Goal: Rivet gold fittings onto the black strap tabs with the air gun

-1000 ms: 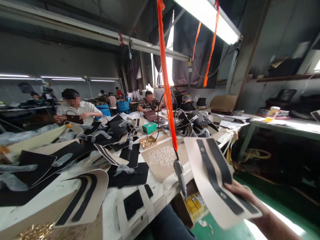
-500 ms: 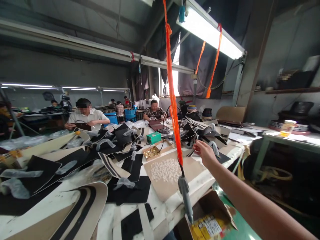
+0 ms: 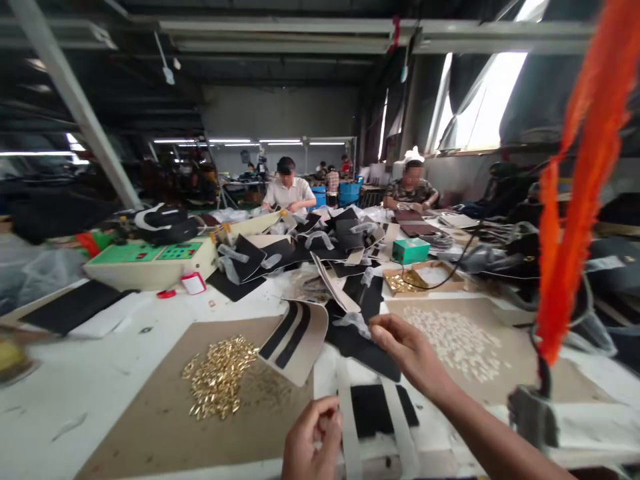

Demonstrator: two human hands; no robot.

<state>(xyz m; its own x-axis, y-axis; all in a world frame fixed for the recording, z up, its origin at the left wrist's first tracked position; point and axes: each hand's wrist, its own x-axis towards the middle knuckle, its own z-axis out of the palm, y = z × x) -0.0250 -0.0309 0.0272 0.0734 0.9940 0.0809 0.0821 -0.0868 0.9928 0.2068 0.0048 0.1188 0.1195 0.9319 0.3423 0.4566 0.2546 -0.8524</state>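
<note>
My right hand (image 3: 407, 350) is above the middle of the table with thumb and fingertips together. Whatever may be in that pinch is too small to make out. Under its fingertips lies a black panel (image 3: 367, 353) with a clear plastic-wrapped strip (image 3: 353, 323). Low in the view, my left hand (image 3: 314, 440) has its fingers bent, with a small gap between thumb and forefinger and nothing seen in it. Right of it is a small black piece (image 3: 373, 412) between two pale strips. A beige panel with black stripes (image 3: 300, 340) lies beyond the left hand.
Small gold metal pieces (image 3: 223, 377) lie heaped on a brown board (image 3: 165, 400); small white pieces (image 3: 453, 340) are spread on another. Beyond are a green box (image 3: 410, 250) and stacked panels. A tool (image 3: 533, 417) hangs from an orange cord (image 3: 565, 267) at right. Two people sit opposite.
The view has turned left, bringing the gold pieces into sight. My right hand has left the stacked pieces at the right and is over the table's middle. My left hand has come into view.
</note>
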